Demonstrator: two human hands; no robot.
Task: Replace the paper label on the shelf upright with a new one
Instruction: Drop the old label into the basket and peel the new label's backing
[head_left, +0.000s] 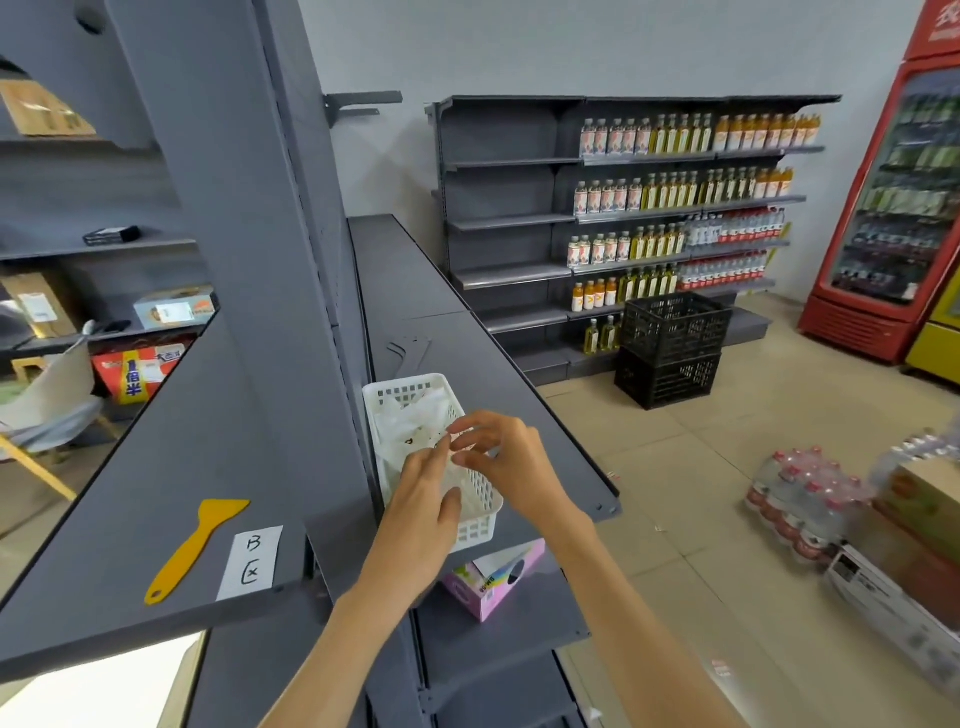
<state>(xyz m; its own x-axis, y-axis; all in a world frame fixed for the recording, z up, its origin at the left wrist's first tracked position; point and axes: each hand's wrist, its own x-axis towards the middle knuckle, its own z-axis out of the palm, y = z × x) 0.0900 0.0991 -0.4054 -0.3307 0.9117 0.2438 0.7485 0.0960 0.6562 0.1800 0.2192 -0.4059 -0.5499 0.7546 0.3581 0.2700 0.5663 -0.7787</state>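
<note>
A white paper label (250, 562) hand-lettered "B" above a boxed character lies flat near the front edge of the grey metal shelf (130, 519) on the left, just beside a yellow plastic scraper (193, 548) whose handle points toward that edge. Right of the grey shelf upright (249, 260), a white slotted plastic basket (480, 512) sits on a second grey shelf (431, 312), close to its near end, holding loose white paper sheets (415, 421); one carries dark marks too small to read.

Both hands work over the basket. The left hand (423, 499) has its fingers pinched on a white sheet; the right hand (501, 457) is half-curled, fingertips touching the same sheet, thumb and forefinger nearly closed.

Below, a pink printed cardboard box (493, 577) sits on a lower shelf, its lettering unreadable. An orange package (132, 371) at far left shows "1倍半". The shelf beyond the basket lies open, and the tiled floor (675, 493) is free up to the stacked black crates (670, 348).
</note>
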